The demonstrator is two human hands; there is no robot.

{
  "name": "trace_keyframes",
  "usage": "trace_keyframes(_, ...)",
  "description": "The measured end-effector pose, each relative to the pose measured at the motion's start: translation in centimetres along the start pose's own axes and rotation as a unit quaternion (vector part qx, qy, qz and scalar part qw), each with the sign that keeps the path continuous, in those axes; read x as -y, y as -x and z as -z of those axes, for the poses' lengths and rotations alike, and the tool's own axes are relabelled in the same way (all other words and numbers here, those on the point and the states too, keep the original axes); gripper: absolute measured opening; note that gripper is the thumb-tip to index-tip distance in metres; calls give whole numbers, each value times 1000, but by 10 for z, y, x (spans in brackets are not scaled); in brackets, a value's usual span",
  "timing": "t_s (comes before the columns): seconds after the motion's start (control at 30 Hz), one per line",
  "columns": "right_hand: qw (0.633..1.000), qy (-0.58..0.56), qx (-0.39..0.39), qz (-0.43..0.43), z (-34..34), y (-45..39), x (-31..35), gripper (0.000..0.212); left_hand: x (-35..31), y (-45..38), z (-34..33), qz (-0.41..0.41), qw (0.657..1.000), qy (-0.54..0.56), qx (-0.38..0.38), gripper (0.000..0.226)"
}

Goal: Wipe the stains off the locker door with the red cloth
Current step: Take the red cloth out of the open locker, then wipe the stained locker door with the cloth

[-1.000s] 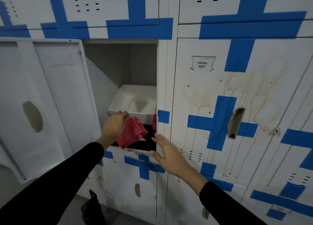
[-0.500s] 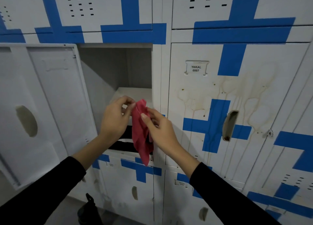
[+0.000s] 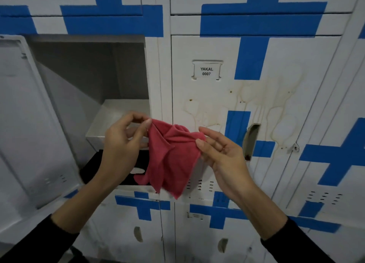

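Observation:
The red cloth [image 3: 172, 156] hangs spread between my two hands in front of the lockers. My left hand [image 3: 121, 144] pinches its upper left corner. My right hand [image 3: 223, 154] pinches its upper right edge with thumb and fingers. Behind and to the right is the white locker door [image 3: 217, 96] labelled YAKAL 0007, with brown drip stains [image 3: 272, 108] running down around its blue cross and its handle slot [image 3: 250, 141]. The cloth is held a little off the door and covers its lower left part.
The locker to the left stands open, its door [image 3: 29, 124] swung out to the left. Inside it sits a white tray [image 3: 110, 124] above dark contents. More closed white lockers with blue crosses lie above, below and to the right.
The cloth came out of the open locker in my left hand. My right hand took hold of it too, and both hands have pulled it apart and moved it right, toward the stained door.

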State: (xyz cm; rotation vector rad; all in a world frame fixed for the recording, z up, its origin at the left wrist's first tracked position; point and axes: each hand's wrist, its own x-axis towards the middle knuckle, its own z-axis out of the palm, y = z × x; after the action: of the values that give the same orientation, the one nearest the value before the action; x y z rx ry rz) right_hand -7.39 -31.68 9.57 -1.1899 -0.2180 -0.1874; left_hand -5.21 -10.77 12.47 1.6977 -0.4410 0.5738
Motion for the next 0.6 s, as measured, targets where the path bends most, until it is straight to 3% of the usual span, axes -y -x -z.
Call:
trace_keyframes(0.17, 999, 43, 5, 20, 25, -5, 18, 40, -4, -14, -3, 1, 1000, 6, -8, 16)
trace_keyframes(0.37, 966, 227, -18, 124, 49, -13, 37, 2, -14, -32, 5, -56, 990, -127, -5, 13)
trace_keyframes(0.5, 915, 371, -61, 145, 61, -9, 46, 8, -14, -38, 5, -53, 971, -229, 46, 15)
trace_keyframes(0.6, 921, 376, -63, 77, 71, -1, 56, 21, -20, -33, -1, 37, 991, -119, 45, 16)
